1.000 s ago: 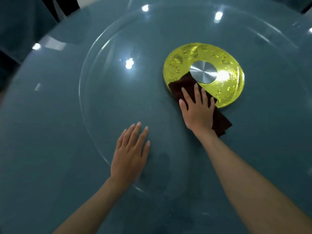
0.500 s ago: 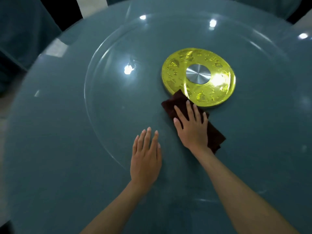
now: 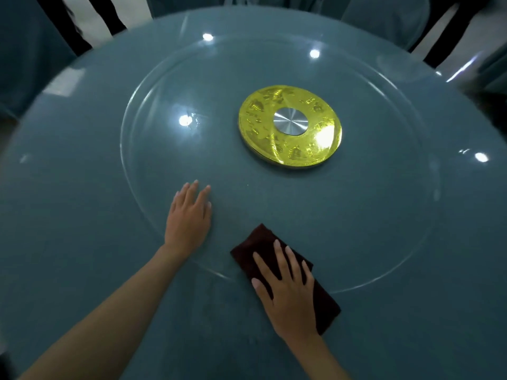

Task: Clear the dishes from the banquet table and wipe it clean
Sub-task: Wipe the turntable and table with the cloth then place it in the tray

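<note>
The cloth has moved. A second ago it lay far out, touching the gold disc in the middle. Now it has been pulled back to the near side. It lies across the near rim of the glass, part on the glass and part on the table.

The right hand lies flat on top of the cloth, with its fingers straight and a little spread, pressing down. The left hand has stayed flat on the glass, just left of the cloth. Its fingers are straight and close together. It holds nothing.

I think one long wipe from the middle to the near side is done. This looks like the wiping part of the job, and other parts of the glass likely need wiping too.

The gold disc has bumpy shapes on it. I cannot read any words or names there.
</note>
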The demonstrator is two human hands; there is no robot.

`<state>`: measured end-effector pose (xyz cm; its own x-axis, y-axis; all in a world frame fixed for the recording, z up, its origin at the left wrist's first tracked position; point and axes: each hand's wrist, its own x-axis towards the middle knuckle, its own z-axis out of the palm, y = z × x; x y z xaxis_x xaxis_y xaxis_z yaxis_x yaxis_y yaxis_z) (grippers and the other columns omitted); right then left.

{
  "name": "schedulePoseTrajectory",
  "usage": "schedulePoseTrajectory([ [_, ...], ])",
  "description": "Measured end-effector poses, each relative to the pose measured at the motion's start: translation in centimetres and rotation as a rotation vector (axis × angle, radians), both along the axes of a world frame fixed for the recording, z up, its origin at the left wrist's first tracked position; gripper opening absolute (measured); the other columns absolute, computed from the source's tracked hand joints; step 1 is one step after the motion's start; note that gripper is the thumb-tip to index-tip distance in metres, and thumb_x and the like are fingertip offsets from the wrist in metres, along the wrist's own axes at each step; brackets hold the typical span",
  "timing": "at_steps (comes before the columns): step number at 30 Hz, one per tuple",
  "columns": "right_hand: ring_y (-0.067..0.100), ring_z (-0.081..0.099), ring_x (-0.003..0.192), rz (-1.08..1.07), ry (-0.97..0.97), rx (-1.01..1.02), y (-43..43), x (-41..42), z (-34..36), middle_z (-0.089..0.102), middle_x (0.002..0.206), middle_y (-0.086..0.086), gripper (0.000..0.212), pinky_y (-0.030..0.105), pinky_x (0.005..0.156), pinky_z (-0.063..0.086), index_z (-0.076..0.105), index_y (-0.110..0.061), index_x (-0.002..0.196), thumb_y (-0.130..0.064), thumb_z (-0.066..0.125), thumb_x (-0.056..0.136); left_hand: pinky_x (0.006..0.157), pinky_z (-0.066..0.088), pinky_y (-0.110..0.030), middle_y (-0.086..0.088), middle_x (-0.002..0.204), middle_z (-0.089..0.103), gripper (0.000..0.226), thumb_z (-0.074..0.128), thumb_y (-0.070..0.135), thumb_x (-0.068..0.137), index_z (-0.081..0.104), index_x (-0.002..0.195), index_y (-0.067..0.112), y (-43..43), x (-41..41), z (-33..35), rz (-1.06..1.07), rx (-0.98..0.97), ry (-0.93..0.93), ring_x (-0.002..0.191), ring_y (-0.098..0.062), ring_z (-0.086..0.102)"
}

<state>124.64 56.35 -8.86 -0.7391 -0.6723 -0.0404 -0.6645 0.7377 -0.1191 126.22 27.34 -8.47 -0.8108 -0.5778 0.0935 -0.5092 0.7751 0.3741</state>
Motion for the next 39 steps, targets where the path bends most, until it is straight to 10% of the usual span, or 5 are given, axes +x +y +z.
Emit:
schedulePoseTrajectory([
  [6,0.028,0.035,0.145,-0.016,0.054,0.045,-4.1,-8.6,-0.1,0.027,0.167,0.002,0.057,0.053,0.109,0.032,0.026,-0.05,0.158,-0.066,0.032,0.104,0.127,0.021,-0.049,-0.012,0.164,0.037,0.049,0.033,0.037,0.11,0.044,0.156,0.022,-0.2,0.5,-1.2,-0.053,-0.137,-0.012,0.154,-0.034,0.03],
  [21,0.03,0.018,0.157,-0.1,0.051,-0.108,-19.5,-31.7,-1.9,0.016,0.172,0.005,0.057,0.058,0.125,0.012,0.024,-0.045,0.16,-0.062,0.018,0.105,0.125,0.026,-0.052,-0.01,0.166,0.036,0.048,0.038,0.032,0.111,0.045,0.157,0.022,5.5,-0.1,-2.5,0.056,-0.186,-0.023,0.156,-0.029,0.028],
  [29,0.031,0.022,0.156,0.035,0.118,-0.076,-15.9,-25.8,-1.8,0.019,0.171,0.005,0.054,0.056,0.123,0.019,0.03,-0.042,0.159,-0.056,0.025,0.108,0.126,0.025,-0.051,-0.009,0.165,0.036,0.048,0.04,0.028,0.111,0.044,0.157,0.018,8.6,-0.5,-2.2,0.102,-0.11,-0.008,0.157,-0.028,0.025],
  [39,0.026,0.012,0.159,0.087,0.051,-0.036,-5.1,-7.5,-0.5,0.01,0.173,0.004,0.055,0.056,0.123,0.022,0.022,-0.041,0.162,-0.055,0.029,0.109,0.119,0.034,-0.032,0.013,0.147,0.047,0.041,0.043,0.024,0.109,0.044,0.149,0.023,11.8,0.1,1.5,0.34,0.516,0.372,0.139,-0.001,0.038],
])
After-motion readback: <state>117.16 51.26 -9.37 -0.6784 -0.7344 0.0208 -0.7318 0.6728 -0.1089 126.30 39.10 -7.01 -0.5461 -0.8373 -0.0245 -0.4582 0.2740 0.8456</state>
